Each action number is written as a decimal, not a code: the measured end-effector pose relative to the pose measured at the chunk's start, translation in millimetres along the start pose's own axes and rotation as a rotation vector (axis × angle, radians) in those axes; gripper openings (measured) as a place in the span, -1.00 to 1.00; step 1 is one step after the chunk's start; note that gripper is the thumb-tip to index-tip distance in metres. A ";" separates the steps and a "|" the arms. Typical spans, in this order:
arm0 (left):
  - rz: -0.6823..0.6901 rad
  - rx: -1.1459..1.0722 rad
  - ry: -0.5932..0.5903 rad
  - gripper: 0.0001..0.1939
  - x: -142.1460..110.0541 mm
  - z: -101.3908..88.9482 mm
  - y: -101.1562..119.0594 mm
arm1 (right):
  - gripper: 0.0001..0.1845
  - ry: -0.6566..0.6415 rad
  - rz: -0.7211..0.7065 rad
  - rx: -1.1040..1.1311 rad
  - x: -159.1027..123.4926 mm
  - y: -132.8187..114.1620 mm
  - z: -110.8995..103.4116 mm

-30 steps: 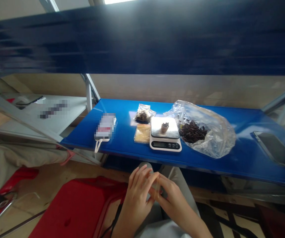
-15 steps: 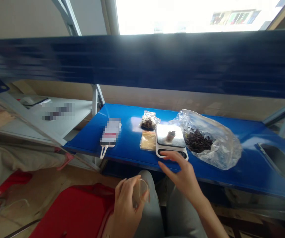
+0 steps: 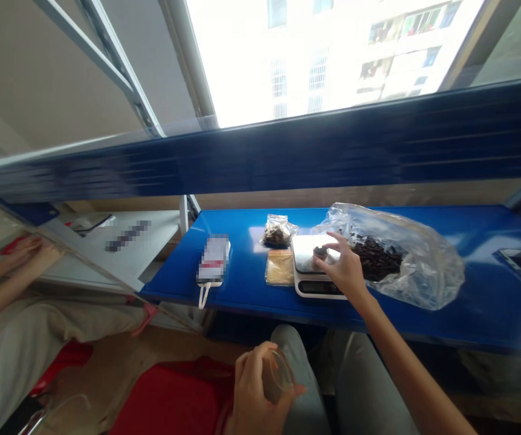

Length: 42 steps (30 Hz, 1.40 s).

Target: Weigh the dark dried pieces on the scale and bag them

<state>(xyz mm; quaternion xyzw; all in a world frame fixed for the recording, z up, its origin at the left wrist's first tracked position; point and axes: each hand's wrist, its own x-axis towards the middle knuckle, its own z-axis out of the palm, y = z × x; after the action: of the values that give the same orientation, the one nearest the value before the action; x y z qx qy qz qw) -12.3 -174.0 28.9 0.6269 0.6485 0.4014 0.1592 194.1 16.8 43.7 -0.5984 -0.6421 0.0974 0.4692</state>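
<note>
Left hand (image 3: 255,396): clamped on clear plastic pouch (image 3: 283,376), in front of white rectangular scale (image 3: 303,258)
Right hand (image 3: 347,264): pinching small brown round cup (image 3: 320,253) on scale

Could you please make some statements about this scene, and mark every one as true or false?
1. The right hand is at the small cup on the scale. True.
2. The left hand is empty. False: it holds a clear item.
3. The large bag lies to the right of the scale. True.
4. The scale stands on a red surface. False: the table is blue.
5. The yellow packet lies to the left of the scale. True.
</note>
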 end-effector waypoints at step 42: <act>0.359 -0.207 0.228 -0.57 45.8 5.8 69.0 | -0.67 -0.365 0.084 0.507 -73.6 -91.4 -82.2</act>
<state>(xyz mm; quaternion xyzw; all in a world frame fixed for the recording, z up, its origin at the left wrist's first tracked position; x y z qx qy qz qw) 31.7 -136.5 88.5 0.6633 0.4956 0.5558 0.0744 179.8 -106.5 115.2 -0.4612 -0.6456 0.3795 0.4759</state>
